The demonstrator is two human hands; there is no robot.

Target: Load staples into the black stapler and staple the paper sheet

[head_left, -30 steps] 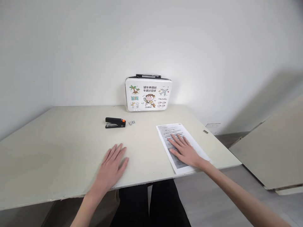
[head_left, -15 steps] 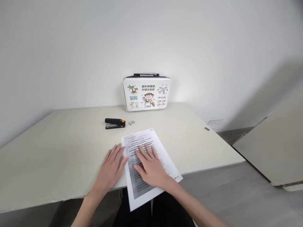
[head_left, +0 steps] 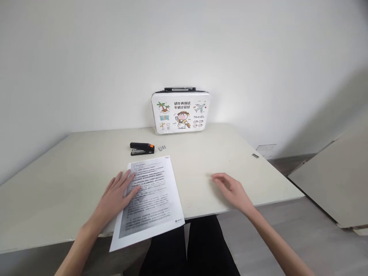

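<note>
A printed sheet of paper [head_left: 152,199] lies slanted on the table, its lower end sticking out past the front edge. My left hand [head_left: 116,193] rests on the sheet's left side with fingers spread, thumb on the print. Off to the right of the paper, my right hand [head_left: 232,190] is above the table with its fingers loosely bent and nothing seen in them. Beyond the paper's top lies a black stapler [head_left: 142,148] with an orange patch. Just right of it are small silver staple strips [head_left: 162,148].
A white case [head_left: 181,113] with cartoon prints and a black handle stands against the wall at the back of the table [head_left: 71,176]. A small grey piece [head_left: 255,155] sits by the table's right edge. A pale panel [head_left: 324,184] stands at the right.
My right hand has lifted off the paper and moved right. The sheet has shifted left and turned clockwise, and my left hand has moved left with it.
</note>
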